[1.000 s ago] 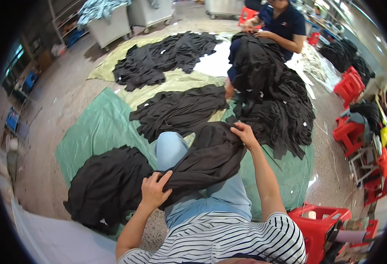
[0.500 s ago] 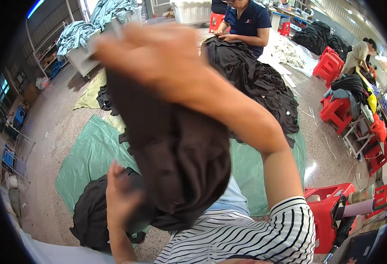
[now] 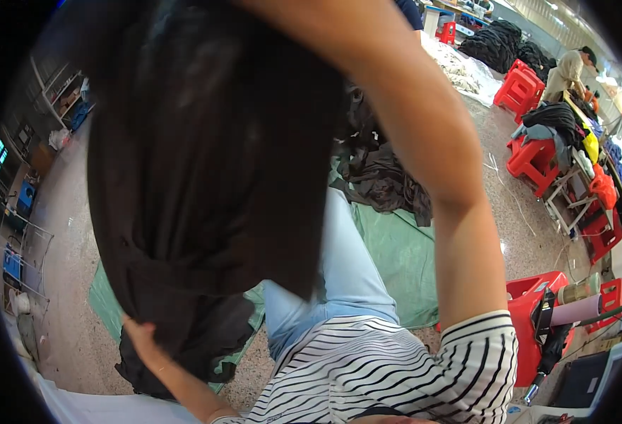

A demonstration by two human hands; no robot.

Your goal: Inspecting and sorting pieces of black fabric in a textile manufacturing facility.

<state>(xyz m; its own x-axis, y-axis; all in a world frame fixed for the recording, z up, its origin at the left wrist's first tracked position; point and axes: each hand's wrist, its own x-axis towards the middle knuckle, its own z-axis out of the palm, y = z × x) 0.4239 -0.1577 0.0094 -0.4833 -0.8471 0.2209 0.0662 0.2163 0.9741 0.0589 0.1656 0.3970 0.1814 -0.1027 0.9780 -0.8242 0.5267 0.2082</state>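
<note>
A large dark brown-black garment (image 3: pixel 212 177) hangs lifted in front of me and fills much of the left and middle of the view, blurred by motion. My right arm reaches up along its right side, and the hand itself is cut off by the top edge. Low down, my left hand (image 3: pixel 141 338) pinches the garment's lower left edge, its fingers partly covered by the cloth. Beneath and behind the hand lies a heap of dark cloth (image 3: pixel 205 346). More dark garments (image 3: pixel 385 177) are piled past my knees, partly hidden by my right arm.
A green sheet (image 3: pixel 399 261) covers the floor around my legs. At my right stands a red stool (image 3: pixel 530 339) with a pink roll (image 3: pixel 577 311). Farther right are red stools (image 3: pixel 519 90), a table heaped with cloth, and a person (image 3: pixel 569 74) bending over it.
My right hand has moved up out of view, pulling the garment higher and stretching it out. My left hand has moved left and down to the garment's lower edge. The co-worker ahead is now mostly hidden.
</note>
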